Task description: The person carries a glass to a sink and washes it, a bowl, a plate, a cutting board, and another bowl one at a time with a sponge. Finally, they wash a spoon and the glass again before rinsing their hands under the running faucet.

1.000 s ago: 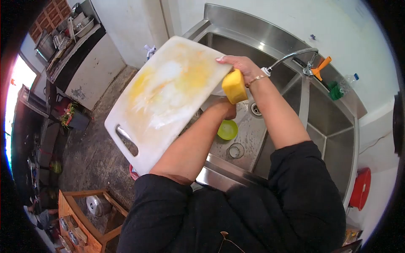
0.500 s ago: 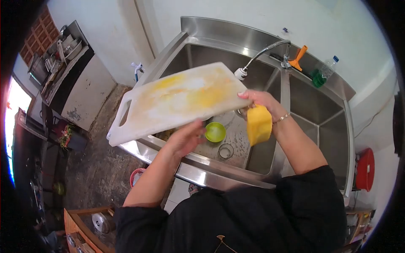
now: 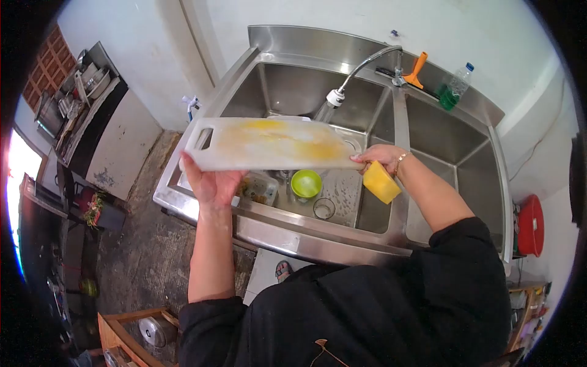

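Observation:
A white cutting board [image 3: 269, 144] with yellow stains is held over the left basin of the steel sink [image 3: 293, 241]. My left hand [image 3: 214, 183] supports its near left edge, below the handle slot, with the thumb at the edge and the fingers underneath. At the right end, my right hand [image 3: 382, 156] grips the board, and a yellow sponge [image 3: 381, 182] is tucked in the same hand. Below the board, a green bowl [image 3: 306, 183], a glass [image 3: 324, 208] and a clear plastic container [image 3: 260, 189] sit in the basin.
Water runs from the flexible faucet [image 3: 335, 96] behind the board. An orange squeegee [image 3: 416, 70] and a bottle with green liquid [image 3: 457, 87] stand at the sink's back ledge. A red basin [image 3: 530, 225] is at the right. Dishes [image 3: 95, 79] crowd a counter at far left.
My left hand has moved left and up from beside the board to take its left end. The board has levelled and tilted flatter, its right end lower. The sponge stays in my right hand.

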{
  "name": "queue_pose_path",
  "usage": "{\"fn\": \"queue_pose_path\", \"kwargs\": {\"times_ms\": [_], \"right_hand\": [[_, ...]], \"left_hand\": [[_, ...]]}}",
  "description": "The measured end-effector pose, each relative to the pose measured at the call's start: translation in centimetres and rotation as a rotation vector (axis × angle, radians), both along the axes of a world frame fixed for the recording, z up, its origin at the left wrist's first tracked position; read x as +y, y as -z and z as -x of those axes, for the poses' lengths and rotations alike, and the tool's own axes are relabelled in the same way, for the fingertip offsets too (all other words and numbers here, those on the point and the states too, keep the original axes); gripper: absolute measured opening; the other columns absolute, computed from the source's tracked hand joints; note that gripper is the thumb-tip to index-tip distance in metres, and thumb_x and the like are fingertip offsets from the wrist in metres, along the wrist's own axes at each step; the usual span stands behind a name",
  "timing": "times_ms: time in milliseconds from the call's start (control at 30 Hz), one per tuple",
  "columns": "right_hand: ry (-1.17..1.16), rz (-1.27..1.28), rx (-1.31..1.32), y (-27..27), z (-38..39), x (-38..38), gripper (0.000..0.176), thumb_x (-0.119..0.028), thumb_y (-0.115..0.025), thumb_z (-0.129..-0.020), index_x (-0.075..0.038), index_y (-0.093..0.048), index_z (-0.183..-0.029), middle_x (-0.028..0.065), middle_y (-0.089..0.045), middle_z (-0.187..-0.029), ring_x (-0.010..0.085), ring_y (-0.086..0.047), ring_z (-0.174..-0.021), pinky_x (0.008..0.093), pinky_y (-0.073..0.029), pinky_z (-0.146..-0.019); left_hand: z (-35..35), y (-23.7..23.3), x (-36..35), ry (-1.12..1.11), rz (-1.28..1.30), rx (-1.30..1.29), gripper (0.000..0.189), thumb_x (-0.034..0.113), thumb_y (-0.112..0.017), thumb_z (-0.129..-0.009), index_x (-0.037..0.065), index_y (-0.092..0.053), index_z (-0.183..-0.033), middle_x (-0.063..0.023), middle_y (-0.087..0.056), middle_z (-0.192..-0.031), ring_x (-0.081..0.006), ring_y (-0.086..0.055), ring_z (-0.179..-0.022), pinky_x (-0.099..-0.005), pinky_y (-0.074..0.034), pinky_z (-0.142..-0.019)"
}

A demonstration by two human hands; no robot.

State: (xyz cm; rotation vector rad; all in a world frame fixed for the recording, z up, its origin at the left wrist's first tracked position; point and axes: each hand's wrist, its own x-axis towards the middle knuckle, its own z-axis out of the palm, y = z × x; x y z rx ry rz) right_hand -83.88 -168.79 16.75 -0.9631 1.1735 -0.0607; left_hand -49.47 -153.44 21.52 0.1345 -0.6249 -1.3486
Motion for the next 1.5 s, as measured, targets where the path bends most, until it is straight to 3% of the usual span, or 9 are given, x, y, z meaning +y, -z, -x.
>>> {"fn": "queue_pose_path", "kwargs": {"times_ms": [200, 300, 400, 500, 900, 1067, 1200, 1400, 1500], "right_hand": [[0.155, 0.046, 0.078, 1.9, 0.2, -1.2, 0.033, -0.032, -0.070, -0.078, -0.001, -0.060, -0.082, 0.0131, -0.063, -0.079, 0.0217, -0.062, -0.064, 0.0377, -0.050, -0.057], [-0.316, 0.862, 0.729, 3.1, -1.1, -1.5, 0.043, -0.036, -0.061, -0.083, 0.005, -0.061, -0.094, 0.0141, -0.065, -0.083, 0.0261, -0.063, -0.074, 0.0415, -0.049, -0.065], [-0.298, 0.946, 0.731, 3.5, -3.4, -1.9, 0.048, -0.038, -0.056, -0.085, 0.006, -0.059, -0.104, 0.0162, -0.065, -0.091, 0.0298, -0.063, -0.081, 0.0436, -0.048, -0.072], [0.263, 0.428, 0.240, -0.1, -5.8, -0.7, 0.046, -0.034, -0.055, -0.085, 0.006, -0.058, -0.107, 0.0179, -0.064, -0.096, 0.0310, -0.062, -0.084, 0.0445, -0.047, -0.073], [0.648, 0.548, 0.369, 9.5, -8.3, -8.8, 0.047, -0.040, -0.048, -0.088, 0.001, -0.055, -0.110, 0.0189, -0.062, -0.095, 0.0348, -0.063, -0.077, 0.0454, -0.048, -0.066], [0.665, 0.402, 0.199, 20.3, -8.2, -12.2, 0.064, -0.047, -0.044, -0.084, 0.003, -0.044, -0.124, 0.0261, -0.047, -0.121, 0.0394, -0.047, -0.110, 0.0448, -0.037, -0.091], [0.722, 0.538, 0.915, 14.7, -13.6, -5.8, 0.063, -0.048, -0.050, -0.080, 0.003, -0.050, -0.117, 0.0282, -0.056, -0.105, 0.0337, -0.056, -0.104, 0.0412, -0.046, -0.085], [0.505, 0.741, 0.546, 9.2, -14.9, -9.4, 0.073, -0.041, -0.056, -0.077, 0.010, -0.036, -0.126, 0.0267, -0.050, -0.119, 0.0377, -0.045, -0.115, 0.0421, -0.033, -0.100], [0.541, 1.130, 0.556, 8.4, -17.8, -9.3, 0.060, -0.035, -0.063, -0.075, 0.003, -0.047, -0.120, 0.0235, -0.053, -0.116, 0.0348, -0.048, -0.113, 0.0412, -0.038, -0.095]], "left_hand": [[0.2, 2.3, -6.8, -0.322, -0.664, -0.172, 0.038, 0.018, -0.036, -0.088, -0.007, -0.041, -0.117, -0.0212, -0.050, -0.117, -0.0333, -0.053, -0.106, -0.0490, -0.047, -0.085], [1.7, 4.0, -9.0, -0.232, -0.618, -0.218, 0.038, 0.018, -0.037, -0.089, -0.007, -0.041, -0.116, -0.0214, -0.050, -0.116, -0.0329, -0.052, -0.107, -0.0485, -0.046, -0.086], [3.7, 4.7, -10.2, -0.231, -0.640, -0.186, 0.036, 0.015, -0.040, -0.089, -0.007, -0.041, -0.117, -0.0210, -0.049, -0.118, -0.0337, -0.051, -0.109, -0.0481, -0.044, -0.090], [3.9, 6.4, -11.6, -0.142, -0.637, -0.142, 0.037, 0.014, -0.042, -0.089, -0.006, -0.040, -0.119, -0.0204, -0.048, -0.121, -0.0347, -0.049, -0.111, -0.0495, -0.041, -0.092], [5.8, 7.9, -15.9, 0.032, -0.618, -0.173, 0.040, 0.019, -0.042, -0.091, -0.007, -0.040, -0.121, -0.0208, -0.047, -0.125, -0.0335, -0.045, -0.117, -0.0445, -0.034, -0.101], [5.6, 9.7, -17.5, 0.080, -0.616, -0.223, 0.040, 0.016, -0.043, -0.091, -0.005, -0.037, -0.125, -0.0207, -0.044, -0.127, -0.0344, -0.043, -0.119, -0.0515, -0.035, -0.098], [5.8, 11.3, -18.2, 0.084, -0.644, -0.248, 0.042, 0.014, -0.046, -0.089, -0.004, -0.037, -0.125, -0.0202, -0.045, -0.125, -0.0329, -0.045, -0.117, -0.0474, -0.036, -0.099], [5.4, 11.8, -19.3, 0.171, -0.597, -0.492, 0.038, 0.017, -0.055, -0.085, -0.003, -0.047, -0.116, -0.0149, -0.056, -0.110, -0.0263, -0.056, -0.100, -0.0411, -0.044, -0.088], [3.7, 11.8, -20.0, 0.262, -0.548, -0.588, 0.041, 0.017, -0.051, -0.087, 0.001, -0.043, -0.124, -0.0139, -0.055, -0.115, -0.0268, -0.052, -0.108, -0.0386, -0.044, -0.087]]}}
